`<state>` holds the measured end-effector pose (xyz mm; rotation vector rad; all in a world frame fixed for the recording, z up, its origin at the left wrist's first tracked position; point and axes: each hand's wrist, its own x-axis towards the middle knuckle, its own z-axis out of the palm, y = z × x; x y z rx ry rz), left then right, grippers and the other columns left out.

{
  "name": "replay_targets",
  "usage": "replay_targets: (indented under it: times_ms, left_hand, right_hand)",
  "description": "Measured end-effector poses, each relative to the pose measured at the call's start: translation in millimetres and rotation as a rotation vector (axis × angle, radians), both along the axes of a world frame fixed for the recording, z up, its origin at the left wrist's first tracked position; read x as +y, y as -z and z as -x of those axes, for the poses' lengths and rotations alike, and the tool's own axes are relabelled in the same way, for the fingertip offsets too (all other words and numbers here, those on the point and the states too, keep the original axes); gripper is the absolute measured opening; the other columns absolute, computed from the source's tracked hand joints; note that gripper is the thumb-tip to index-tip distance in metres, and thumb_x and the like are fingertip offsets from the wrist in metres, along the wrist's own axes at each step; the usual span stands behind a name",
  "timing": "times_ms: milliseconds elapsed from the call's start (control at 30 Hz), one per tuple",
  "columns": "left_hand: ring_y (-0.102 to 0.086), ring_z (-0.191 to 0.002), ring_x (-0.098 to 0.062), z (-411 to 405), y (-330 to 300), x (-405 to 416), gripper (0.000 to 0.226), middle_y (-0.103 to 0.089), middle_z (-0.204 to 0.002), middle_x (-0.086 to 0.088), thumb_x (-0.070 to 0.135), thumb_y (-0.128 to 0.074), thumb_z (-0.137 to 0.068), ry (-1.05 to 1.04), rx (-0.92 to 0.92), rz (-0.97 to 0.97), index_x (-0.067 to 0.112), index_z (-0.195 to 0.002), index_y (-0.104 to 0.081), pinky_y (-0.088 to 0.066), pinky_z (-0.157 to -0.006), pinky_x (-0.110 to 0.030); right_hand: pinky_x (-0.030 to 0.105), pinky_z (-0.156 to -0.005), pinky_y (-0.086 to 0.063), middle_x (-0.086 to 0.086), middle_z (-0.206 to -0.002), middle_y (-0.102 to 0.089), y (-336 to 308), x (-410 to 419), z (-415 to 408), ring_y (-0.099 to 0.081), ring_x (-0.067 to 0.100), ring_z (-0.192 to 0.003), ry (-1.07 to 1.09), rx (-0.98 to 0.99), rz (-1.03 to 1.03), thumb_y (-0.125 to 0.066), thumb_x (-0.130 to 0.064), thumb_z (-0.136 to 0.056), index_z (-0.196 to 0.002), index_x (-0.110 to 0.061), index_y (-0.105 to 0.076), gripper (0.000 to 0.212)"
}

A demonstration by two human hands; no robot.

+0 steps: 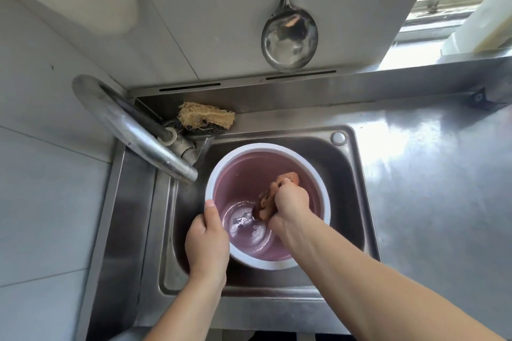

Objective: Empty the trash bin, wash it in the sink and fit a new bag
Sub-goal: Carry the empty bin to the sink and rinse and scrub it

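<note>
The pink trash bin [250,171], white-rimmed and upright in the steel sink [357,188] with water at its bottom, is gripped at its rim by the left hand [206,241] while an orange sponge [267,203] is pinched inside by the right hand [291,202].

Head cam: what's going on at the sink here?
A person is washing a pink trash bin that stands upright in the steel sink. The left hand grips the bin's white rim to steady it. The right hand is inside the bin, holding an orange-brown scrubbing cloth against the inner wall. A little water sits on the bin's bottom. No water runs from the faucet. No new bag is in view.
</note>
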<state>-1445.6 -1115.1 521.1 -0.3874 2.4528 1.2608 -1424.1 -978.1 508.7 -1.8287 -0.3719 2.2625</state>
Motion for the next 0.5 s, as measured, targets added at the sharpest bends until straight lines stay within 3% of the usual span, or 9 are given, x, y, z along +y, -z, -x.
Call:
replay_targets:
  times_ms: [100,200,267,333,400,433,500]
  left_hand:
    - [-0.063,-0.087,-0.014,3.2,-0.6,-1.5,0.051,-0.068,-0.089,0.01,0.072,-0.032,-0.085,0.017,-0.002,0.013,0.031,-0.08,-0.061,-0.051,-0.082,-0.041]
    - [-0.063,-0.09,-0.019,5.6,0.0,-3.5,0.053,-0.067,-0.092,0.009,0.069,-0.028,-0.087,0.064,0.033,0.05,0.026,-0.083,-0.058,-0.051,-0.089,-0.046]
    - [-0.062,-0.093,-0.024,5.8,-0.3,-3.7,0.05,-0.066,-0.093,0.006,0.067,-0.026,-0.089,0.108,0.05,0.073,0.029,-0.089,-0.058,-0.051,-0.091,-0.046]
    - [-0.062,-0.092,-0.025,5.8,-0.4,-2.7,0.049,-0.066,-0.091,0.004,0.063,-0.027,-0.093,0.137,0.055,0.076,0.027,-0.092,-0.061,-0.05,-0.087,-0.043]
    - [-0.059,-0.089,-0.025,6.5,-1.0,-1.6,0.051,-0.066,-0.09,0.003,0.057,-0.03,-0.096,0.151,0.063,0.08,0.021,-0.094,-0.066,-0.044,-0.081,-0.037]
    - [-0.058,-0.088,-0.024,7.4,-1.6,-0.6,0.052,-0.066,-0.089,0.002,0.055,-0.03,-0.098,0.166,0.064,0.088,0.019,-0.096,-0.067,-0.042,-0.079,-0.035]
    - [-0.059,-0.084,-0.022,9.3,-2.3,1.3,0.05,-0.067,-0.087,0.003,0.053,-0.029,-0.1,0.211,0.05,0.103,0.021,-0.092,-0.067,-0.041,-0.076,-0.034]
  right_hand:
    - [0.022,-0.043,-0.032,0.002,-0.044,-0.042,10.0,3.2,25.2,-0.03,0.015,-0.03,0.129,-0.019,-0.007,-0.031,-0.011,-0.085,-0.051,-0.022,-0.05,0.041]
    - [0.023,-0.038,-0.037,0.002,-0.045,-0.05,12.4,7.0,52.8,-0.036,0.019,-0.029,0.174,-0.014,0.026,-0.033,-0.017,-0.092,-0.068,-0.016,-0.053,0.031]
    - [0.026,-0.045,-0.042,0.004,-0.043,-0.056,10.2,10.9,68.2,-0.048,0.021,-0.031,0.217,0.048,0.099,-0.036,-0.028,-0.099,-0.077,-0.008,-0.054,0.035]
    - [0.028,-0.059,-0.047,0.014,-0.08,-0.072,7.2,11.6,79.2,-0.061,0.022,-0.053,0.179,0.092,0.056,-0.038,-0.031,-0.101,-0.103,-0.007,-0.056,0.031]
    - [0.027,-0.058,-0.051,0.024,-0.127,-0.062,7.2,6.1,86.8,-0.069,0.033,-0.08,0.075,0.118,-0.035,-0.038,-0.029,-0.101,-0.134,-0.004,-0.047,0.042]
    - [0.03,-0.064,-0.054,0.025,-0.137,-0.054,7.3,2.4,90.2,-0.068,0.039,-0.099,0.04,0.096,-0.069,-0.036,-0.031,-0.101,-0.141,-0.004,-0.042,0.048]
    - [0.043,-0.095,-0.05,0.02,-0.147,-0.046,11.3,-4.7,96.7,-0.053,0.04,-0.126,-0.05,-0.093,-0.115,-0.032,-0.037,-0.101,-0.146,-0.005,-0.036,0.055]
